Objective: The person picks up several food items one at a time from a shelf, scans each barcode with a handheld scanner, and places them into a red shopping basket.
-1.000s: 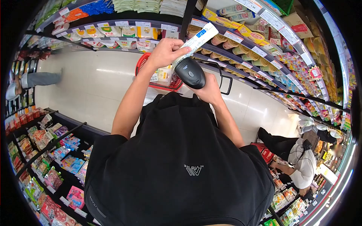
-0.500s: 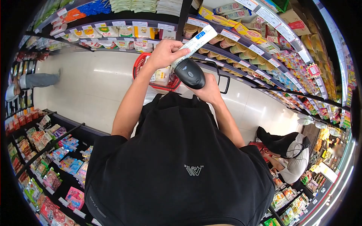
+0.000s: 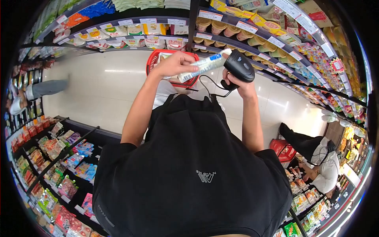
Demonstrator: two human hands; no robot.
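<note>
My left hand (image 3: 175,65) is closed on a long, narrow white packet (image 3: 203,68) with a blue patch and printed lines. The packet slants up to the right, blurred slightly by motion. My right hand (image 3: 236,82) grips a black handheld barcode scanner (image 3: 241,65) by its handle. The scanner's head is at the packet's right end and overlaps it in this view. From the handle, a black cable (image 3: 205,85) loops down to the left. Beneath my left hand stands a red basket (image 3: 151,62) with packaged goods inside, partly hidden by the hand and packet.
Ahead run shelves of tubs (image 3: 218,28) and bagged goods (image 3: 154,29). Snack packets fill a low rack (image 3: 75,150) behind at left. A person (image 3: 325,170) bends at the right beside another red basket (image 3: 282,150). Another person's leg (image 3: 49,87) shows at far left.
The scanner has moved right, from the packet's lower left end to its right end. The packet has dropped lower and tilts less steeply. The scanner's cable now shows in a loop.
</note>
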